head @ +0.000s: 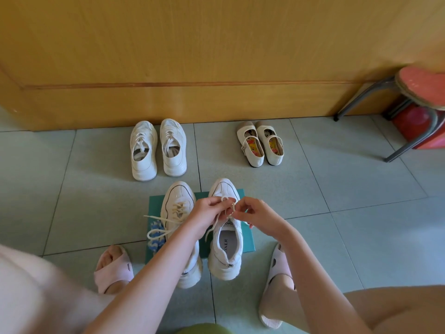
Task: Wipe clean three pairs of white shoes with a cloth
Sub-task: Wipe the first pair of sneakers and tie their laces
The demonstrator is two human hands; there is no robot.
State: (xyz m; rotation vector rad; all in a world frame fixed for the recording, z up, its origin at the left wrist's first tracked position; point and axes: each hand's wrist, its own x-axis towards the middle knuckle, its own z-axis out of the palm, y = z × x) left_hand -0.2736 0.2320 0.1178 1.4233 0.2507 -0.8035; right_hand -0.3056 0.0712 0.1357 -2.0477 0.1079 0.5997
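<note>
Sneaker (225, 249): probably light, stiff-soled, best held at the heel; lace (226, 203): soft, limp; left hand (206, 211), right hand (255, 213): each grip pinching it.

Left hand (204, 210), right hand (255, 213) pinching laces (227, 206) over right sneaker (226, 239).

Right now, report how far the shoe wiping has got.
Done: no pair can be told as wiped. In hand: left hand and right hand pinch the lace of the right sneaker on the teal box; the cloth lies unheld beside the other sneaker. Left, probably: this pair's wiping, plus the lace-up sneakers and strap shoes by the wall.
</note>
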